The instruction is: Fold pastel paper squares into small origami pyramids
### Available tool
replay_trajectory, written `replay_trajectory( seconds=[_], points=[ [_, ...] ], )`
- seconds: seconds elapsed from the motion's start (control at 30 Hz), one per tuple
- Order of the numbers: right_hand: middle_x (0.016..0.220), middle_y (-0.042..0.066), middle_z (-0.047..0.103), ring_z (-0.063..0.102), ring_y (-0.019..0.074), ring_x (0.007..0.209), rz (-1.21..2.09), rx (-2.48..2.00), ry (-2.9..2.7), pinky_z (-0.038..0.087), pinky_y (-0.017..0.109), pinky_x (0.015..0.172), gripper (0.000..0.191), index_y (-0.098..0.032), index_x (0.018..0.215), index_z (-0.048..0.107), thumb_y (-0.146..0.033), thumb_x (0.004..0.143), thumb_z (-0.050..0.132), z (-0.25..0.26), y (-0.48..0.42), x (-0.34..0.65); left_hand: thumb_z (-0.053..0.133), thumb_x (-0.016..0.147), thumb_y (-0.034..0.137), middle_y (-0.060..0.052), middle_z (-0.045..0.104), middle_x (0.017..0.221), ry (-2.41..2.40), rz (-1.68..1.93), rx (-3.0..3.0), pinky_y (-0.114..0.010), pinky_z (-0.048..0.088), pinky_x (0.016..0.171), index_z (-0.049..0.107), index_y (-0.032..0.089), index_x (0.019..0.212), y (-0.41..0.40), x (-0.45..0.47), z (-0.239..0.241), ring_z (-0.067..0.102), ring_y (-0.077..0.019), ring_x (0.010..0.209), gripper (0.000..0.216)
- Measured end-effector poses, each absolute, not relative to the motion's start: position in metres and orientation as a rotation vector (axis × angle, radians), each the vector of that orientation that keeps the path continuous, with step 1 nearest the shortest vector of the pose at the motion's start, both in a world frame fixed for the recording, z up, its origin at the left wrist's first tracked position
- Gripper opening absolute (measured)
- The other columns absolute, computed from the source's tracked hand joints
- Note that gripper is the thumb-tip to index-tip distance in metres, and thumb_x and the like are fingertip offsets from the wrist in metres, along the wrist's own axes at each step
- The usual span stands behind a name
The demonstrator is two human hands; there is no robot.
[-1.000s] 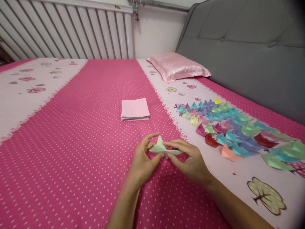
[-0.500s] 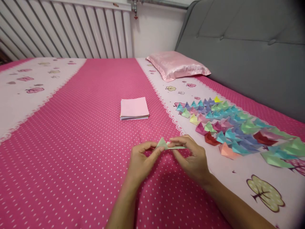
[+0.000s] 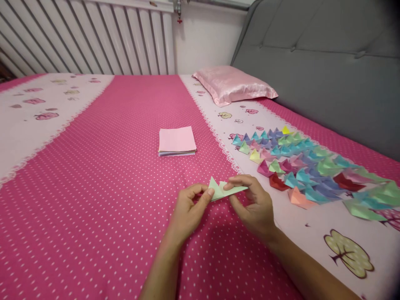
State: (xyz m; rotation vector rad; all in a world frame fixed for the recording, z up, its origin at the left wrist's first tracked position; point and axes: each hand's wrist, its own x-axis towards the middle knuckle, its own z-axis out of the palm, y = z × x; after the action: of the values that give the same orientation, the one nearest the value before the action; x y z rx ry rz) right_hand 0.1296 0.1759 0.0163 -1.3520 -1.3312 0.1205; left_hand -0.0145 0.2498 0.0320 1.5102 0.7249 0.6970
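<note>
So the folded green paper (image 3: 219, 192) is up between both hands, over the dotted pink bedspread (image 3: 109, 208). Left hand (image 3: 187, 211) has its grip pinched on the peaked end, right hand (image 3: 256, 209) has its grip on the flatter end. Clockwise from that paper: shiny pink pillow (image 3: 234, 85) at 12, colorful paper boats (image 3: 326, 168) between 2 and 3, pink-topped paper stack (image 3: 177, 139) around 11.

Green folded paper (image 3: 218, 191) is pinched by left hand (image 3: 188, 210) and right hand (image 3: 256, 211); a paper stack (image 3: 177, 140) is laid beyond them, paper boats (image 3: 326, 167) to their right.
</note>
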Motion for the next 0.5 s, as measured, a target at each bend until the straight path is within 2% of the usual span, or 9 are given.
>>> replay_trajectory(
  seconds=[0.13, 0.27, 0.5],
  points=[
    [0.106, 0.004, 0.060, 0.059, 0.0177, 0.096, 0.237, -1.343, -1.247, 0.051, 0.032, 0.082, 0.046, -0.025, 0.113, 0.050, -0.003, 0.073, 0.056, 0.0161, 0.1760, 0.1274, 0.055, 0.082, 0.036, 0.000, 0.054, 0.063, 0.723, 0.712, 1.518, -0.021, 0.032, 0.053, 0.066, 0.015, 0.073, 0.2498, -0.0145, 0.0320, 0.043, -0.0090, 0.057, 0.025],
    [0.119, 0.007, 0.053, 0.060, 0.0158, 0.083, 0.302, -1.376, -1.228, 0.053, 0.032, 0.075, 0.051, -0.026, 0.119, 0.046, -0.006, 0.073, 0.058, 0.0165, 0.1746, 0.1262, 0.055, 0.082, 0.034, 0.002, 0.052, 0.059, 0.736, 0.728, 1.512, -0.021, 0.032, 0.052, 0.066, 0.015, 0.071, 0.2502, -0.0147, 0.0316, 0.041, -0.0081, 0.054, 0.025],
    [0.125, 0.009, 0.049, 0.058, 0.0144, 0.075, 0.333, -1.442, -1.265, 0.052, 0.036, 0.076, 0.058, -0.026, 0.124, 0.042, -0.010, 0.072, 0.061, 0.0185, 0.1727, 0.1252, 0.056, 0.081, 0.033, 0.000, 0.059, 0.061, 0.740, 0.729, 1.526, -0.021, 0.035, 0.052, 0.070, 0.017, 0.072, 0.2500, -0.0145, 0.0324, 0.047, -0.0092, 0.055, 0.023]
  ],
)
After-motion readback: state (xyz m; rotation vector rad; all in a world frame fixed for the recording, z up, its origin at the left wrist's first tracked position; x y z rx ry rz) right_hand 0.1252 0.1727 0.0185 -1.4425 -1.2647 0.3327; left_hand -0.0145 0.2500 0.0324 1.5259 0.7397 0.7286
